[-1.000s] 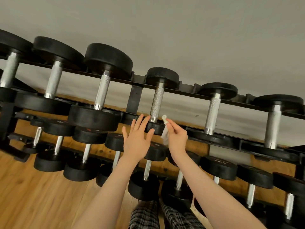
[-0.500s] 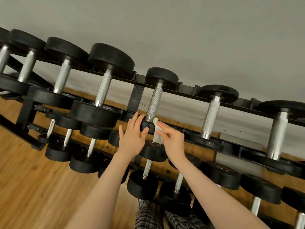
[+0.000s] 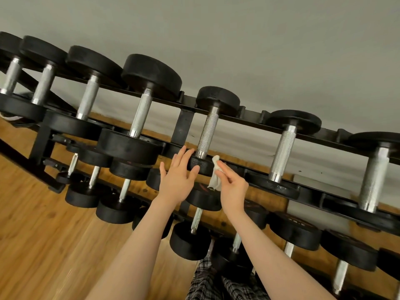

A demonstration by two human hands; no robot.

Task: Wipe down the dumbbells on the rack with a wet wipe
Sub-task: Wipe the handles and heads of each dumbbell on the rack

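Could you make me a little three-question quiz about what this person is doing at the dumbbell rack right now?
1. True or false: the left hand rests with straight fingers on the near head of a top-row dumbbell.
2. What does the right hand pinch? A) a spray bottle B) a white wet wipe C) a towel roll
3. Fill in: the wipe touches the dumbbell's black ____, not its knurled metal handle.

Key: 1 true; 2 B; 3 head.
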